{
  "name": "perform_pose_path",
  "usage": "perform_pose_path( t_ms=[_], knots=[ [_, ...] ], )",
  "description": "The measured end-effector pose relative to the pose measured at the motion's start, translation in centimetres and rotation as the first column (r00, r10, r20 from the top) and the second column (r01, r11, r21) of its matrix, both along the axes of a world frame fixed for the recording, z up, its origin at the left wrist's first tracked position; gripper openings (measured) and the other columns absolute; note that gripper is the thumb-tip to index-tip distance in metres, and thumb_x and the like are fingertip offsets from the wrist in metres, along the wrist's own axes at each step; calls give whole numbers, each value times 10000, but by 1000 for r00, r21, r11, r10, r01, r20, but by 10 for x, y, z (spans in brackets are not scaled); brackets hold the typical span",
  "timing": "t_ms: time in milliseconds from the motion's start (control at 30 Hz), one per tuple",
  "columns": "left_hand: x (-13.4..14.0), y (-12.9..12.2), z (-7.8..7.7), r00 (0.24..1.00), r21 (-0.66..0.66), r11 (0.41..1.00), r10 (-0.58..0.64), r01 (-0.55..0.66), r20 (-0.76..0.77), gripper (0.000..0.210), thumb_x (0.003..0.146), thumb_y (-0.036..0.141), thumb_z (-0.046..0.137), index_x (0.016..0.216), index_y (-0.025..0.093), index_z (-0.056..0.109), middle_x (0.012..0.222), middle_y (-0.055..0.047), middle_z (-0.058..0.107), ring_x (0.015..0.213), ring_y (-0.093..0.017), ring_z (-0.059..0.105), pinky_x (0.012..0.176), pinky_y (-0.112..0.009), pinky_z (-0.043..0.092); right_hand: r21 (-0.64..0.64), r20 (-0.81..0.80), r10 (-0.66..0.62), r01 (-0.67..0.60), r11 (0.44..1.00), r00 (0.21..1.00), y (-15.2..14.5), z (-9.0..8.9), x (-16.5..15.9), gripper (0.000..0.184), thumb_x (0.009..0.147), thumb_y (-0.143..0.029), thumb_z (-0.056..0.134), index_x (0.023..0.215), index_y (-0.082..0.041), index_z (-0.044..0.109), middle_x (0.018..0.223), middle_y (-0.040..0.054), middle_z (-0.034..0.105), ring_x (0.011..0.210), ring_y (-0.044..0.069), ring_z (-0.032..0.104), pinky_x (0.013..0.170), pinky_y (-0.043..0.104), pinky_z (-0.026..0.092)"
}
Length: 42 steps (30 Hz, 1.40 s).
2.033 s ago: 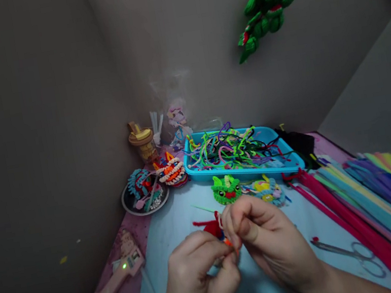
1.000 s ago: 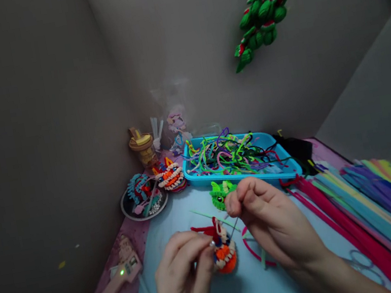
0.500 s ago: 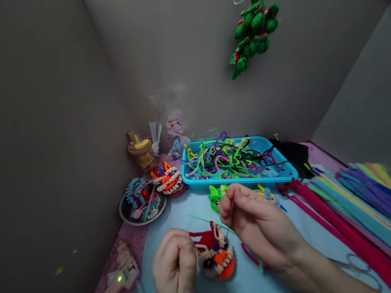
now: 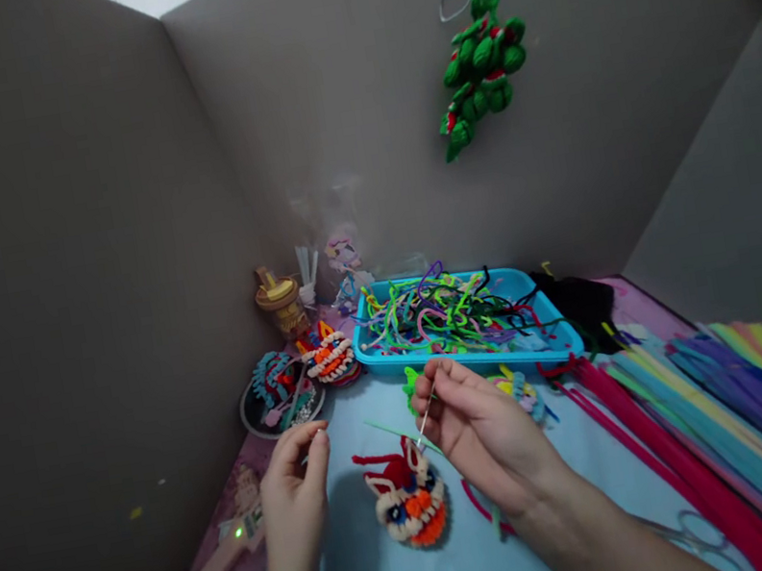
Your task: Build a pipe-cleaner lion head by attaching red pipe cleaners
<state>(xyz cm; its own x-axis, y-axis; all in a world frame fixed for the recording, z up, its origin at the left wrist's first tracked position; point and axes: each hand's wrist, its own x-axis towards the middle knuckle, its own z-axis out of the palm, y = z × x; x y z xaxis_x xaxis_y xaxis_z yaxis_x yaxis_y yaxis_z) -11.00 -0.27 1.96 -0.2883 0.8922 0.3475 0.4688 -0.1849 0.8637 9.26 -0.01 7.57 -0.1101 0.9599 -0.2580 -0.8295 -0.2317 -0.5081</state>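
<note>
A small lion-like head (image 4: pixel 412 504) twisted from fuzzy pipe cleaners, cream, orange, red and blue, faces me above the blue mat. My right hand (image 4: pixel 484 439) pinches a thin pale wire-like strand (image 4: pixel 428 419), which runs down to the head's right ear. To the left of the head, and apart from it, is my left hand (image 4: pixel 292 486). Its thumb and forefinger are pressed together, with a tiny whitish speck at their tips that I cannot identify. A thin green stem (image 4: pixel 382 427) lies behind the head.
Behind stands a blue tray (image 4: pixel 394 362) of tangled pipe-cleaner scraps. At left are a metal bowl (image 4: pixel 252 422), a second lion head (image 4: pixel 332 357) and a pink glue gun (image 4: pixel 216 568). Pipe-cleaner bundles (image 4: pixel 732 422) and scissors (image 4: pixel 700 529) lie right. A green ornament (image 4: pixel 480 69) hangs above.
My left hand has moved left, away from the lion head, and its fingers have turned upward. The right hand still pinches the strand. The view has shifted slightly.
</note>
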Motion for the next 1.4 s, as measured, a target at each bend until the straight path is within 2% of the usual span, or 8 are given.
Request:
perform_pose_path(
  t_ms=[200,300,500,700,933,1167,1333,1400],
  knots=[
    [-50,16,6,906,-41,945,299,-325,-299,369,792,494,509,823,163,671,768,-62,698,709,-219,642,660,-303,499,50,59,-154,151,987,986,8,6,22,267,595,-195,809,760,-194,599,676,-34,612,585,96,564,517,183,472],
    [-72,24,10,874,-46,926,335,-374,-353,395,755,494,529,850,138,673,804,-98,704,731,-246,645,682,-334,497,98,91,-265,256,962,960,14,11,40,264,585,-190,809,743,-198,597,684,-40,604,590,93,563,512,174,478],
    [-71,50,1,872,-176,963,98,-205,-480,284,765,354,510,825,175,723,888,-87,746,812,-234,669,744,-302,481,140,142,-401,382,913,905,22,14,61,269,558,-192,815,733,-193,611,672,-43,602,584,87,568,503,156,490],
    [-60,78,-9,818,-344,933,-114,-107,-563,207,754,195,524,829,177,717,790,-42,749,710,-184,673,633,-241,443,120,128,-429,415,902,894,24,18,69,234,580,-179,785,723,-183,600,653,-46,591,576,80,565,500,144,494],
    [-55,99,-4,719,-438,891,-228,-117,-656,130,818,183,561,851,171,686,802,-46,723,741,-165,647,661,-251,443,142,103,-477,462,876,873,29,18,80,246,586,-180,786,745,-184,598,679,-49,599,577,69,565,530,142,513],
    [-55,115,-9,637,-520,842,-324,-143,-699,250,902,344,557,1037,141,616,1014,-59,654,864,-179,640,773,-389,533,154,91,-479,463,873,873,35,13,85,255,592,-196,791,752,-184,592,702,-48,581,588,72,547,524,152,498],
    [-63,118,-7,608,-537,840,-384,-84,-695,176,886,184,532,996,172,669,955,-56,712,865,-173,654,789,-317,496,162,100,-512,494,855,853,35,12,86,190,636,-174,747,740,-184,589,704,-38,566,624,84,550,598,183,520],
    [-68,118,-5,595,-546,836,-409,-59,-692,259,832,99,522,972,209,711,984,-61,735,907,-184,661,798,-275,469,189,124,-526,500,845,841,35,14,85,160,664,-164,724,743,-191,588,685,-38,554,609,86,536,622,205,526]
  ],
)
